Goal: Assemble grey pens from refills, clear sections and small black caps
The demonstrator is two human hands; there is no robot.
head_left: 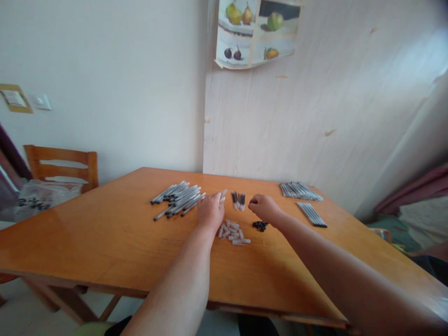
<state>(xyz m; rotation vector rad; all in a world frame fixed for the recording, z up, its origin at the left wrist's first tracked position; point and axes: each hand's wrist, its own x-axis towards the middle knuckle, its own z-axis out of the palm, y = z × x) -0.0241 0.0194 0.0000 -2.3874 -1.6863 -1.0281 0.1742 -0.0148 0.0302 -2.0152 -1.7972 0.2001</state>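
My left hand (211, 209) rests on the orange wooden table (105, 242), its fingers closed round a grey pen (224, 192) whose tip sticks out past them. Just left of it lies a heap of grey pens with black ends (178, 199). My right hand (263, 206) is curled with fingers pinched together, close to a small cluster of short black-tipped parts (238, 200); what it pinches is too small to name. Small black caps (260, 226) lie under its wrist. Pale short tubes (233, 232) lie between my forearms.
Two neat groups of grey pens (299, 190) (311, 214) lie at the table's right. A wooden chair (63, 165) with a plastic bag (42, 196) stands at the left. A fruit poster (257, 30) hangs on the wall behind.
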